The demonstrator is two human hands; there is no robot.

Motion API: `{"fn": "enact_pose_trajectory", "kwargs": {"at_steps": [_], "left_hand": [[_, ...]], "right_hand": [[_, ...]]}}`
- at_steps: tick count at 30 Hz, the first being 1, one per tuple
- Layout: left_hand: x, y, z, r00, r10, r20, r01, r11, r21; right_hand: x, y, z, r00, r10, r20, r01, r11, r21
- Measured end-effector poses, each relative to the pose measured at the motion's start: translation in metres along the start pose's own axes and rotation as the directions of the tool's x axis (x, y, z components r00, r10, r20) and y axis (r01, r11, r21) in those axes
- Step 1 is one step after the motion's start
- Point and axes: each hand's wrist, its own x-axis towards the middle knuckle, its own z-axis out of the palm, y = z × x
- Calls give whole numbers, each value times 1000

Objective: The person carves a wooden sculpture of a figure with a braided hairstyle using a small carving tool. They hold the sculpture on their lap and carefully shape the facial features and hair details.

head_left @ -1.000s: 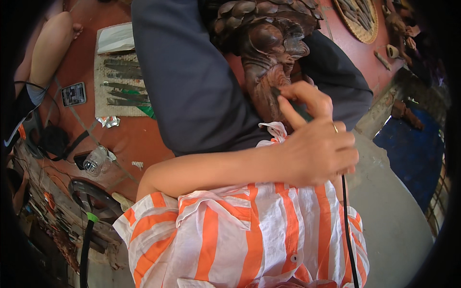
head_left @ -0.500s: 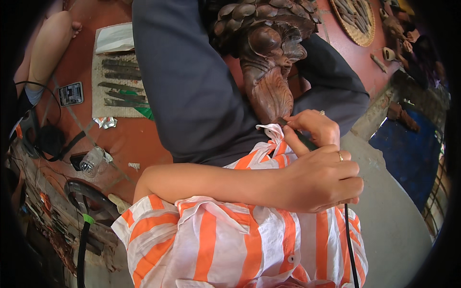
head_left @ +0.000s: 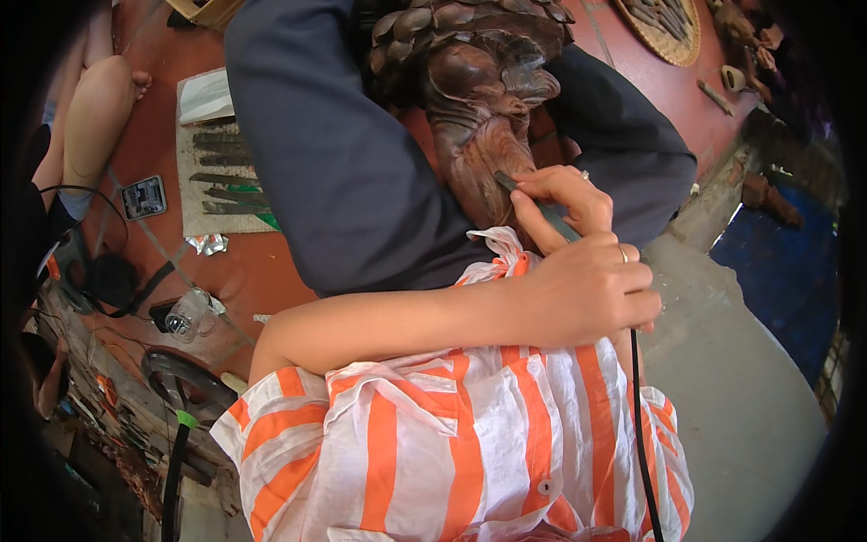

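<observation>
A dark brown wood carving (head_left: 474, 77), with rounded overlapping lumps at its far end and a grooved, tapering near end, lies between my legs. A flat, dark metal file (head_left: 553, 219) rests with its tip on the grooved near end. The fingers of my right hand (head_left: 578, 200) pinch the file close to that tip. My left arm crosses in front of my body, and my left hand (head_left: 587, 291) is closed around the file's rear part, which it mostly hides.
At left, several flat files (head_left: 226, 176) lie on a pale mat (head_left: 197, 217). A phone (head_left: 144, 197), a clear plastic cup (head_left: 191, 313) and a person's bare leg (head_left: 90, 126) are nearby. A woven tray (head_left: 673, 45) of tools stands far right; a black cable (head_left: 639, 434) hangs beside my shirt.
Both hands and the file have moved up and slightly left, so the tip sits farther up the carving. The view has also shifted a little.
</observation>
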Motion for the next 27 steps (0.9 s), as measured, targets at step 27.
{"fn": "enact_pose_trajectory", "kwargs": {"at_steps": [27], "left_hand": [[-11,14,29,944,-155,290,160,987,7]], "right_hand": [[-35,30,-4,996,94,9,-94,978,188]]}}
